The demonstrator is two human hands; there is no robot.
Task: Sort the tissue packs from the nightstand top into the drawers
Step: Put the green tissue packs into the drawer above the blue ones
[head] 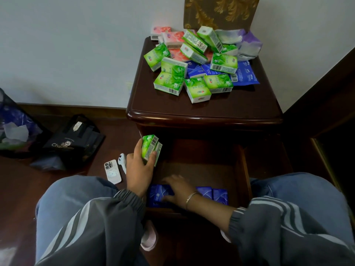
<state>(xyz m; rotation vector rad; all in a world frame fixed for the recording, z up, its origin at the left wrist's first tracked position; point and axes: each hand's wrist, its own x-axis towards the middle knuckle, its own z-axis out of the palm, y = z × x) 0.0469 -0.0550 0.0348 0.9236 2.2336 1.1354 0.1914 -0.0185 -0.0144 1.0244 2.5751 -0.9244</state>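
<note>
A heap of green, pink and blue tissue packs (194,60) covers the back of the dark wooden nightstand top (203,106). Below it a drawer (201,169) stands pulled out. My left hand (138,169) grips green tissue packs (150,148) upright over the drawer's left edge. My right hand (180,189) reaches across inside the drawer and rests, blurred, on a blue tissue pack (159,192) at the front left. Two more blue packs (213,194) stand side by side at the drawer's front right.
A phone (113,171) and a white device (123,160) lie on the floor left of the drawer. A black bag (71,143) and another bag (13,127) sit further left. My knees flank the drawer. A dark bed frame (330,104) borders the right.
</note>
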